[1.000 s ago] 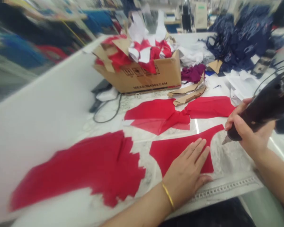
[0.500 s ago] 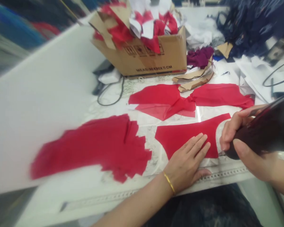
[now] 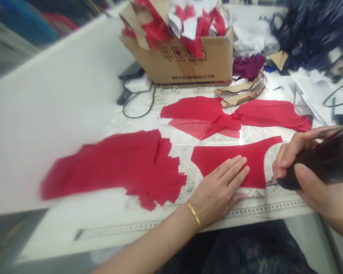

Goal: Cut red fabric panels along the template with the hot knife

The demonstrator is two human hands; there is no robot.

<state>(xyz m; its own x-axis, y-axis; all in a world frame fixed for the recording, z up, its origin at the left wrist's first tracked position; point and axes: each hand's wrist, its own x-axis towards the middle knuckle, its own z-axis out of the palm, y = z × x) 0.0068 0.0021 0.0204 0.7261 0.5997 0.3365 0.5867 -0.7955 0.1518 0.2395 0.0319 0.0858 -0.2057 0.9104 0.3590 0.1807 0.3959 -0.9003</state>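
My left hand [image 3: 221, 190] lies flat, fingers stretched out, on a cut piece of red fabric [image 3: 253, 160] with curved ends. A gold bangle circles that wrist. On the right, my right hand [image 3: 305, 167] is wrapped round a dark, rounded handheld tool [image 3: 328, 161]. The tool's thin metal tip [image 3: 271, 182] is at the right lower corner of the red piece; whether it touches the cloth I cannot tell. To the left lies a fanned stack of red fabric pieces [image 3: 117, 163]. Behind the piece are more red pieces [image 3: 194, 112], partly folded and overlapping.
A cardboard box [image 3: 188, 70] overflowing with red and white scraps stands at the back. Torn cardboard strips [image 3: 246, 93], a purple cloth [image 3: 248, 66] and dark fabric [image 3: 311, 34] lie right of it. A measuring tape [image 3: 260, 209] runs along the table's front edge. A black cable [image 3: 138, 116] loops near the box.
The view has shifted slightly, so the table's things sit a little higher and further right. My left hand has slid slightly left on the red piece. My right hand still grips the tool.
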